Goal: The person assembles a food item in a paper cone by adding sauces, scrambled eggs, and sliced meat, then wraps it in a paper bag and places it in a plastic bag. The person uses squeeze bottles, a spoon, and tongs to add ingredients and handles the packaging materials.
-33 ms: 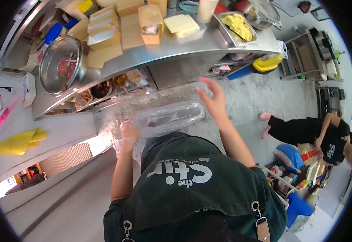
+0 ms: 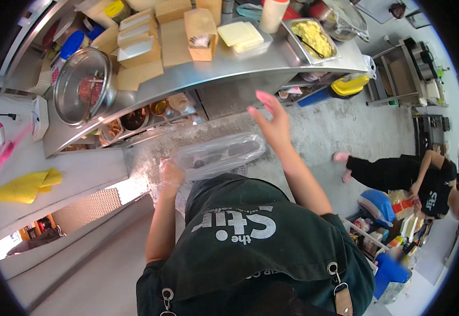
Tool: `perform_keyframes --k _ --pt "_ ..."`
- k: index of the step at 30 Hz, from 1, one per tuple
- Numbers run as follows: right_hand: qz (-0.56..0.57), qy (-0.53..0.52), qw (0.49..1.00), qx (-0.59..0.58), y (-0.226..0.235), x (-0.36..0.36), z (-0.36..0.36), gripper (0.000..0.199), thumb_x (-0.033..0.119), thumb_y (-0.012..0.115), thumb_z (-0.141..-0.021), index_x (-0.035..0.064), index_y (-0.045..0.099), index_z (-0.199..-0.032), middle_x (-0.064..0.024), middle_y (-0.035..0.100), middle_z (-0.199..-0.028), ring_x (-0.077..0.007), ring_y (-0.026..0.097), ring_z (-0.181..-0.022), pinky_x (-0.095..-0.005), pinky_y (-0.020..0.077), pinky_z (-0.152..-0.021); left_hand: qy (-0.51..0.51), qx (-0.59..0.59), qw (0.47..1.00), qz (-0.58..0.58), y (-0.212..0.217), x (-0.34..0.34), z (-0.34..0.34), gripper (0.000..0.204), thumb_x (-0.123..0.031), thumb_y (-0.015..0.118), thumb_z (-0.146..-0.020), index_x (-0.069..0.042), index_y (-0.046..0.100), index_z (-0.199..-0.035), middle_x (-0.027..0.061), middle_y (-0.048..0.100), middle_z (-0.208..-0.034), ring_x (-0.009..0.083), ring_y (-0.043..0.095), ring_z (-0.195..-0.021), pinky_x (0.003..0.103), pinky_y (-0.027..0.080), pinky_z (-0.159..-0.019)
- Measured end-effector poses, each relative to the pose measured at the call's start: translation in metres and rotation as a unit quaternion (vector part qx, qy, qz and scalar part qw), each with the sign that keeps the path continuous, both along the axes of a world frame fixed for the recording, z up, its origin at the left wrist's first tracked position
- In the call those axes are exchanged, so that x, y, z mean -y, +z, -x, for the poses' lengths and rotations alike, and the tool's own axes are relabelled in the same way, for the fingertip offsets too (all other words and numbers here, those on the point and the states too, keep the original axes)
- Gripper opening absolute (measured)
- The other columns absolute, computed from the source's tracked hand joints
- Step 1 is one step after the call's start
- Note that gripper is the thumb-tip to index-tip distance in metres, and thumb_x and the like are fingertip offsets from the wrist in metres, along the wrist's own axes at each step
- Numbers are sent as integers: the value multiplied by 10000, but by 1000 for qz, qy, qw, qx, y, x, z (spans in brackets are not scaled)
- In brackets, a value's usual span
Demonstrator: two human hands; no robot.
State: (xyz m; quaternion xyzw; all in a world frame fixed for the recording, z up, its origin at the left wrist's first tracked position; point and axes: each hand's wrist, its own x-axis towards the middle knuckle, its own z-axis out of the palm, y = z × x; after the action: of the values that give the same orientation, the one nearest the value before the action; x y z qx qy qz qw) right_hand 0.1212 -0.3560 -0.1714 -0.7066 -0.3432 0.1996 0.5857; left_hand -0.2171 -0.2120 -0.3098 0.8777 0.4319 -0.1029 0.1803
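While the left hand (image 2: 170, 176), in a thin clear glove, is closed on one end of a clear plastic bag (image 2: 219, 154), the right hand (image 2: 272, 122) is raised above the bag's other end, fingers spread wide and holding nothing. The bag hangs lengthwise between the two hands, in front of the person's dark apron (image 2: 245, 231), with dark shapes inside that are too blurred to tell. Its far end lies just below the right palm; whether they touch cannot be told.

Beyond the bag runs a steel counter (image 2: 208, 73). On the counter, to the left, sits a round metal bowl (image 2: 84, 87) with red pieces in it; nearer the middle stand cardboard boxes (image 2: 158, 31), then a stack of pale slices (image 2: 241, 34), and toward the right end a metal tray (image 2: 313, 38) of yellow food. Left of the counter, on a lower white surface, lies a yellow cloth (image 2: 24, 187). Well to the right of the counter, another person (image 2: 413, 179) in dark clothes bends over the floor.
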Motion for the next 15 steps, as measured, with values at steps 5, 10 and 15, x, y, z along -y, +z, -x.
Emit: perform_keyframes --k 5,10,15 --pt "-61 -142 983 103 9 -175 22 969 306 898 -752 -28 372 -1493 -237 579 -1373 -303 520 -1344 -403 403 -1106 -56 -27 998 17 -31 -43 -3 368 -247 635 -822 21 679 -1071 247 666 -1137 412 560 -1201 522 248 -1215" --pt "2 -242 967 85 18 -254 33 1000 327 907 -720 -40 334 -1453 -277 611 -1305 -384 599 -1235 -426 471 -1015 -81 10 996 21 -20 -87 -28 346 -175 611 -797 22 680 -1073 256 662 -1143 405 563 -1203 496 332 -1171" --pt "53 -266 963 -9 21 -255 31 688 265 852 -764 -28 496 -1275 -260 687 -1154 -372 701 -1044 -399 534 -889 -157 46 982 95 17 -132 -51 362 -107 584 -765 22 697 -1084 274 652 -1142 424 561 -1204 464 433 -1089"
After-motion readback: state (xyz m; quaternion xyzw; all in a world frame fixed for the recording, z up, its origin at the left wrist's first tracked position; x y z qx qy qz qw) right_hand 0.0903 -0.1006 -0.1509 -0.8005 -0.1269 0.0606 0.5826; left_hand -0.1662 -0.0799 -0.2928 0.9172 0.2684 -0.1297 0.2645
